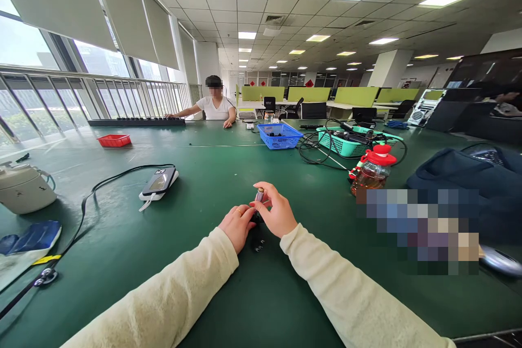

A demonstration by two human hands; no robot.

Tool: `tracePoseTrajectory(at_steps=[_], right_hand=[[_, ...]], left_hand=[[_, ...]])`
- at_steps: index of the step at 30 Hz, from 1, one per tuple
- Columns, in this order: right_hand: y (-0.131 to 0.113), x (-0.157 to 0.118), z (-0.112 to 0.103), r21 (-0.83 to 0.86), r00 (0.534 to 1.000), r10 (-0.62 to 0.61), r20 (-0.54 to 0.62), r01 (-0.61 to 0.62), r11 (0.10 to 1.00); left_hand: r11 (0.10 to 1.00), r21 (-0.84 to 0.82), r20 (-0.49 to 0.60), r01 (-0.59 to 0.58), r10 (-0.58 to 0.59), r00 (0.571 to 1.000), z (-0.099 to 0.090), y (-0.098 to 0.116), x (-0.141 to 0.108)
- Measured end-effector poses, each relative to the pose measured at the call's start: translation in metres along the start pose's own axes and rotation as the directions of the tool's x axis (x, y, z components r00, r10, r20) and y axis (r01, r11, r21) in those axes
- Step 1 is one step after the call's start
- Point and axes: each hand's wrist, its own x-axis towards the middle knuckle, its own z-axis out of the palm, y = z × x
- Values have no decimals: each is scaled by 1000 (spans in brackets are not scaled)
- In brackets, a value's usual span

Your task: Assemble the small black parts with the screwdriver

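Observation:
My right hand (278,211) pinches a small upright cylinder (260,194) with a pinkish-metallic body and a brass-coloured top, between thumb and fingers. Close beside it, my left hand (237,226) is closed at the fingertips against a small black piece (256,217) on the green table. Most of that piece is hidden by the fingers, so its kind does not show. Just nearer to me lies another small black object (258,244) with pale marks. The two hands almost touch.
The green table (204,174) carries a phone (159,180) on the left. Farther off are a red tray (115,141), a blue basket (279,136) and a teal basket (346,144) of cables. A red-lidded jar (372,171) stands right. A person (216,106) sits across.

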Motion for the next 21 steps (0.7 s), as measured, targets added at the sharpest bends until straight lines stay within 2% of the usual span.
tracePoseTrajectory(at_steps=[3, 6, 8, 11, 13, 15, 18, 21], right_hand=[[-2, 0, -6, 101, 987, -47, -153, 63, 993], [-2, 5, -12, 213, 925, -21, -378, 109, 971], [1, 8, -15, 253, 886, 42, -462, 87, 964], [8, 12, -16, 294, 856, 142, -498, 13, 956], [12, 12, -16, 293, 853, 162, -496, -12, 956], [14, 11, -14, 275, 860, 149, -487, -11, 962], [14, 10, -14, 246, 871, 122, -477, -2, 969], [14, 10, -14, 234, 870, 114, -480, 2, 972]], left_hand=[[994, 96, -7, 42, -41, 999, -18, 7, -3], [964, 226, 6, 142, -148, 989, -42, 15, -7], [929, 304, 49, 210, -236, 971, -54, 18, -9], [882, 382, 166, 275, -358, 919, -60, 20, -13], [872, 404, 263, 277, -400, 878, -57, 20, -14], [879, 380, 301, 289, -413, 860, -52, 20, -16], [918, 230, 198, 324, -370, 908, -43, 21, -18], [976, 43, 156, 212, -216, 964, -35, 25, -22]])
